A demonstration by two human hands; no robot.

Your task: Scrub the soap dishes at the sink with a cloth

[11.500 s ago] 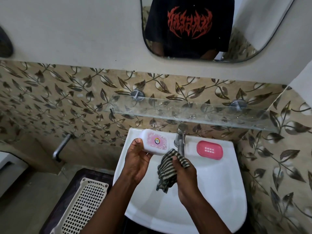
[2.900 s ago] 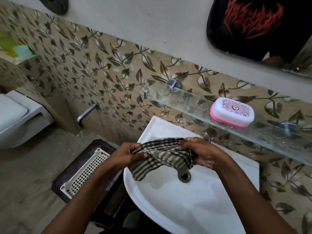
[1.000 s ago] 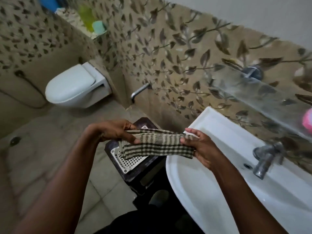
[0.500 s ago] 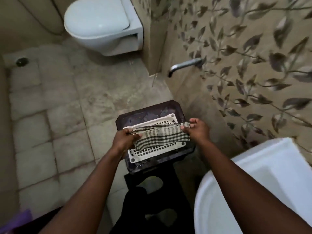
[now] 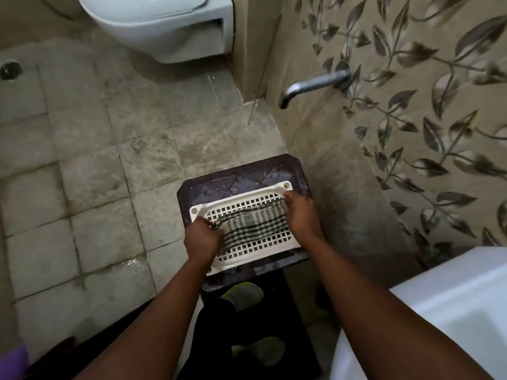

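Note:
The striped green-and-cream cloth lies spread flat in a white perforated plastic basket on a dark stool. My left hand grips the cloth's left end, fingers curled. My right hand holds the right end at the basket's far right corner. The white sink shows only as a corner at the lower right. No soap dish is in view.
A wall-hung white toilet is at the top. A metal wall tap sticks out from the leaf-patterned tiles above the stool. Wet grey floor tiles fill the left, with a floor drain. My feet in green slippers stand below the stool.
I turned from the sink to the stool. Both hands carried the stretched cloth down and it now lies in the basket. The soap dish on the glass shelf has left view.

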